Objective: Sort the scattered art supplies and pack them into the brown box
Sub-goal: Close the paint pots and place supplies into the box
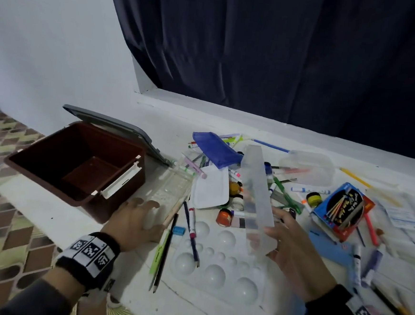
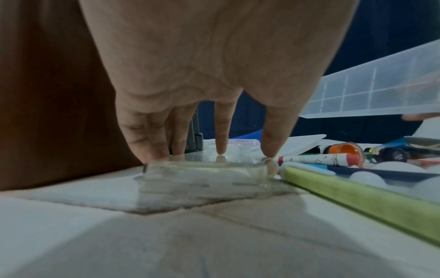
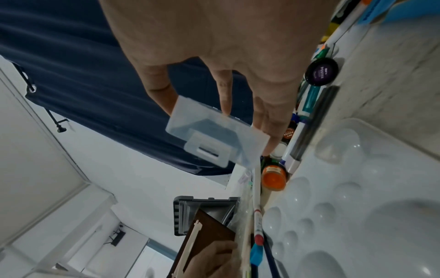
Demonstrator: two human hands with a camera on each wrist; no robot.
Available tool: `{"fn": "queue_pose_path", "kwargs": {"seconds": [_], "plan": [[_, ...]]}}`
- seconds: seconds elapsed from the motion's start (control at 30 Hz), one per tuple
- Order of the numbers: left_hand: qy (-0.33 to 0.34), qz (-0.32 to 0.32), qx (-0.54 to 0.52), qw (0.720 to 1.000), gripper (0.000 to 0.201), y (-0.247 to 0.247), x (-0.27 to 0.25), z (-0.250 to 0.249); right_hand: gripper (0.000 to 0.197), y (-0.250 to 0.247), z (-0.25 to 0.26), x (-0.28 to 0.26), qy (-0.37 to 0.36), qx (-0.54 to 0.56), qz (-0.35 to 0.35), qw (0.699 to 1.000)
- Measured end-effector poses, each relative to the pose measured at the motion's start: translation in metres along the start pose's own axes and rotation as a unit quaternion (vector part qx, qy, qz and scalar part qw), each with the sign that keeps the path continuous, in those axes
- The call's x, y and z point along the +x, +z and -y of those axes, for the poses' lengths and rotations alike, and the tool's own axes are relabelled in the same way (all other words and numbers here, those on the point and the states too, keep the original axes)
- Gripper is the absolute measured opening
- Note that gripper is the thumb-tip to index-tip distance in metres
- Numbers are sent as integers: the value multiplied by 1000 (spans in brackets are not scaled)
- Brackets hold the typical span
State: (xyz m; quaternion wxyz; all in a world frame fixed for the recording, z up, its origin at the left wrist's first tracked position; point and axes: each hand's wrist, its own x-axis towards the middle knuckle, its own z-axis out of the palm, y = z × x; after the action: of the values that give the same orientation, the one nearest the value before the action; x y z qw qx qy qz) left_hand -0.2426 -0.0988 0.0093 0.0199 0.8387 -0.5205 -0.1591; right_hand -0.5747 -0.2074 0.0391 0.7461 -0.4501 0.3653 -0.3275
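Holding a long frosted plastic case (image 1: 256, 198) tilted up off the table, the right hand (image 1: 295, 258) grips its near end. The left hand (image 1: 134, 220) presses spread fingertips (image 2: 221, 148) on a clear flat tray (image 1: 167, 191) beside the open brown box (image 1: 76, 164). Markers, paint pots and a white palette (image 1: 218, 265) clutter the white table (image 1: 48, 209); dark curtain (image 1: 284, 51) behind.

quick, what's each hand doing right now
Left hand: open, fingertips pressing a clear tray.
Right hand: holding a long translucent case.
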Motion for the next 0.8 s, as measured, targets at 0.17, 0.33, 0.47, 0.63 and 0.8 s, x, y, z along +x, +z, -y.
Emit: {"fn": "queue_pose_path", "kwargs": {"seconds": [0.17, 0.33, 0.47, 0.63, 0.8], "plan": [[31, 2, -22, 999, 70, 3, 11, 6, 41, 14, -13, -17, 11, -8, -21, 1000], [84, 67, 52, 993, 93, 5, 18, 15, 35, 31, -27, -32, 35, 71, -71, 994], [113, 66, 37, 991, 98, 5, 18, 25, 52, 52, -43, -40, 65, 108, -110, 986], [193, -60, -86, 976, 88, -14, 9, 20, 42, 74, -59, -53, 44, 145, -160, 975], [258, -167, -258, 916, 47, -34, 14, -5, 41, 92, -70, -62, 30, 176, -215, 960]]}}
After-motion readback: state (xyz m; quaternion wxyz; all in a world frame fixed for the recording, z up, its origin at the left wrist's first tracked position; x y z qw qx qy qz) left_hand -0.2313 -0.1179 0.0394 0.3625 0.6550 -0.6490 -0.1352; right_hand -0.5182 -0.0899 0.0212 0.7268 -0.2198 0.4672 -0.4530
